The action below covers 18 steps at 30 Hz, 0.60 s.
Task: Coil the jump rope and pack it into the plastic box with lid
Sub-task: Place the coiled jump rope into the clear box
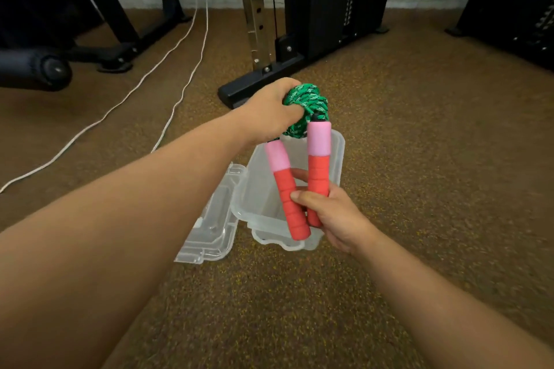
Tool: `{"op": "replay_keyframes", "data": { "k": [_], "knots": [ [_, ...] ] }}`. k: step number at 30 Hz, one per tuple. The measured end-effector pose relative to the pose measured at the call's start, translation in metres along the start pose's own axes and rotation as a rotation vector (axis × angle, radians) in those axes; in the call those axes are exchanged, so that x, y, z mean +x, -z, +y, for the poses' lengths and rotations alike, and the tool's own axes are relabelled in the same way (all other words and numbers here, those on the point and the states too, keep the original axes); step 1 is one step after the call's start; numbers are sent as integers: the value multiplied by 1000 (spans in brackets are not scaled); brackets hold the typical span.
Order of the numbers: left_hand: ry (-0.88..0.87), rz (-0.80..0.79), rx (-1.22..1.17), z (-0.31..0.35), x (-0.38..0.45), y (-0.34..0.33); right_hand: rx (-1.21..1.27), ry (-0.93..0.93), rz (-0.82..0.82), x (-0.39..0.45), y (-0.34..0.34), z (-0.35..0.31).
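The jump rope has a green patterned cord [311,105] bundled into a tight coil and two handles [317,165] that are pink at the top and red below. My left hand [269,108] is closed around the coil. My right hand [332,216] grips the lower ends of both handles, holding them side by side. The whole rope hangs in the air above the clear plastic box [335,159], which stands open on the floor. Its clear lid [209,225] lies flat on the floor just left of the box.
The floor is brown speckled rubber matting. A black gym machine base [257,81] stands just beyond the box. Two white cables [168,75] run across the floor at left, near a black bench frame with a wheel [55,69]. More dark equipment stands at far right.
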<state>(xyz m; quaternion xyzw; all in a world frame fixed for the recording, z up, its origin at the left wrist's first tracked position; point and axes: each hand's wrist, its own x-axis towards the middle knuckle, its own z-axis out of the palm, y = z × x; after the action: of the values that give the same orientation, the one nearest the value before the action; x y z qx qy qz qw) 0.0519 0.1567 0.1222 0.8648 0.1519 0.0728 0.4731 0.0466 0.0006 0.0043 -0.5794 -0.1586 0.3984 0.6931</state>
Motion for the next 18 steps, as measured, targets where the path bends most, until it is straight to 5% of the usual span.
{"op": "replay_keyframes", "data": {
  "k": [8, 18],
  "knots": [
    [-77, 22, 66, -25, 46, 7, -28, 80, 279, 59, -21, 13],
    [-7, -138, 113, -70, 73, -25, -77, -256, 416, 77, -17, 25]
  ]
}}
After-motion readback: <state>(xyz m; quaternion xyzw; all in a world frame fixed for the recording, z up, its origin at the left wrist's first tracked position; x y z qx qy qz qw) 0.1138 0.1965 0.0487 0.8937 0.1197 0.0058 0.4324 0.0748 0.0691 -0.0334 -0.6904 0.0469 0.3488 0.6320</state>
